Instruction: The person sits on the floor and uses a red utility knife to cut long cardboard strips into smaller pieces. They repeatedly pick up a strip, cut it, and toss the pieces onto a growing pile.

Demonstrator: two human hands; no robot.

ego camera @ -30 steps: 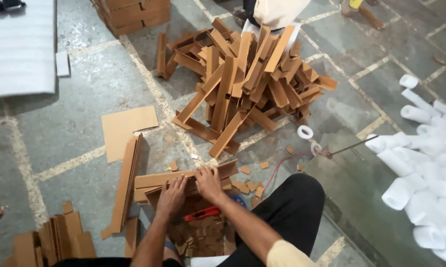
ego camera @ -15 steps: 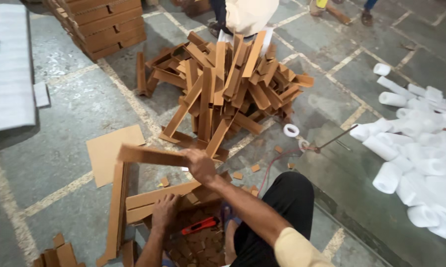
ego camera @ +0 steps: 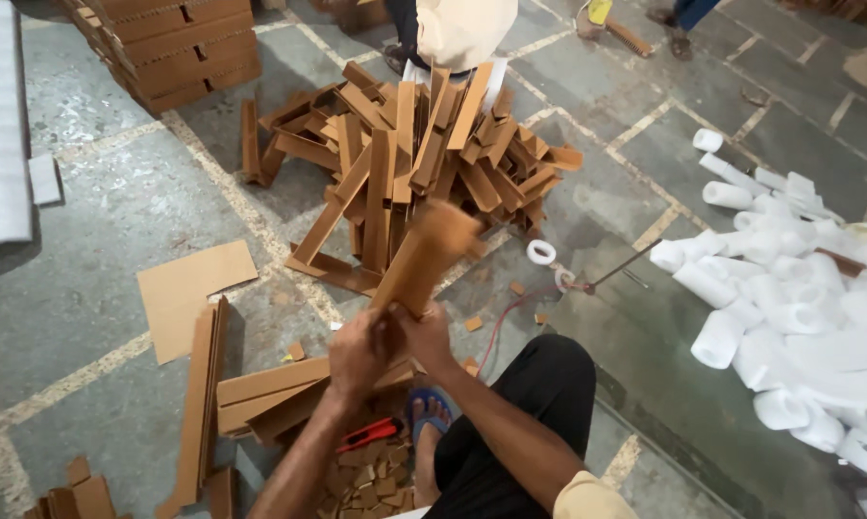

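My left hand [ego camera: 357, 354] and my right hand [ego camera: 428, 332] both grip the near end of a long brown cardboard strip [ego camera: 424, 258]. The strip points up and away from me and looks motion-blurred. Beyond it lies a big heap of similar cardboard angle strips [ego camera: 405, 163]. Below my hands rest a few flat cardboard strips [ego camera: 260, 394], a red-handled cutter [ego camera: 371, 434] and small cardboard offcuts [ego camera: 366, 481]. My foot in a blue sandal [ego camera: 428, 415] and my black-trousered leg [ego camera: 520, 423] are at the bottom.
A flat cardboard sheet [ego camera: 185, 293] lies at left. Stacked cardboard bundles [ego camera: 169, 43] stand at the top left. White foam rolls [ego camera: 789, 288] pile up at right. Two tape rolls [ego camera: 541, 252] and a thin rod [ego camera: 621, 269] lie nearby. Another person [ego camera: 462, 29] stands behind the heap.
My right hand lifted one strip off the floor and swung it upright. My left hand left the floor strips and joined the grip on its lower end.
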